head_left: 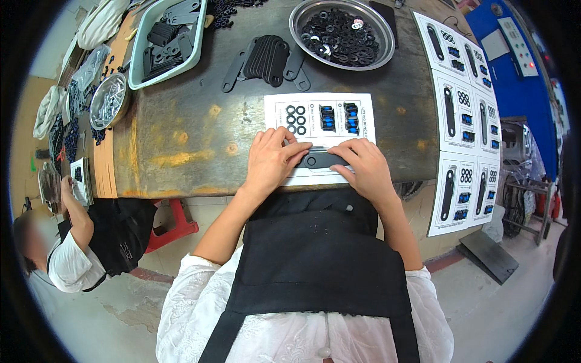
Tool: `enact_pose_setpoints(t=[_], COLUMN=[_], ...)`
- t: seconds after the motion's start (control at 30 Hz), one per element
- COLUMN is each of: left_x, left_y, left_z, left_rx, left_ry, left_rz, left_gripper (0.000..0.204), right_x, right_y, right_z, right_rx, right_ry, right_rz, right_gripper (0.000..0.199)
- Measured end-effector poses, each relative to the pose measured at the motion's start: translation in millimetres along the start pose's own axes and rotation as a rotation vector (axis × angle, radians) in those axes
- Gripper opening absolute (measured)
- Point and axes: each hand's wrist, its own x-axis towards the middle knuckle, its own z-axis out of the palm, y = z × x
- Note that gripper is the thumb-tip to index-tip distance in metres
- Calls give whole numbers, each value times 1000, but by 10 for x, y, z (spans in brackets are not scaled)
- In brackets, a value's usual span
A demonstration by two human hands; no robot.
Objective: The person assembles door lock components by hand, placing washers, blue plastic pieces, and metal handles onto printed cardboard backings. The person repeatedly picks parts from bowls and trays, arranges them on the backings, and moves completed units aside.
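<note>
A white card [318, 103] lies at the table's near edge in front of me. Six black rings [296, 120] and two groups of dark bolts with blue bands [351, 118] show on its upper part. Across the lower part is a black flat bar [322, 160] with rounded ends and a hole at its left end. My left hand [271, 158] pinches at the bar's left end, thumb and forefinger close together. My right hand [366, 168] grips the other end, thumb at the near edge and fingers on the far edge.
Beyond the card lie stacked black bars [264, 60] and a metal bowl of black washers [342, 36]. A pale green bin [137, 63] and a bowl of bolts [110, 101] stand left. Filled cards [466, 115] line the right. A co-worker [78, 254] sits at left.
</note>
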Motion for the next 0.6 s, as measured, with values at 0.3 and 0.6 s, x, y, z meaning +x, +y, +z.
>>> enact_pose_setpoints(t=[0.3,0.6], left_x=[-182,-242], left_y=[-293,-58], left_z=[-317,-248], left_rx=[-73,-626], left_ry=[106,-109], left_rz=[-551,-752], left_gripper=[17,28], right_x=[-299,-656], right_y=[-19,120], right_z=[-201,-181], right_rx=[168,601], right_ry=[276,347], right_rz=[416,658], right_gripper=[35,39])
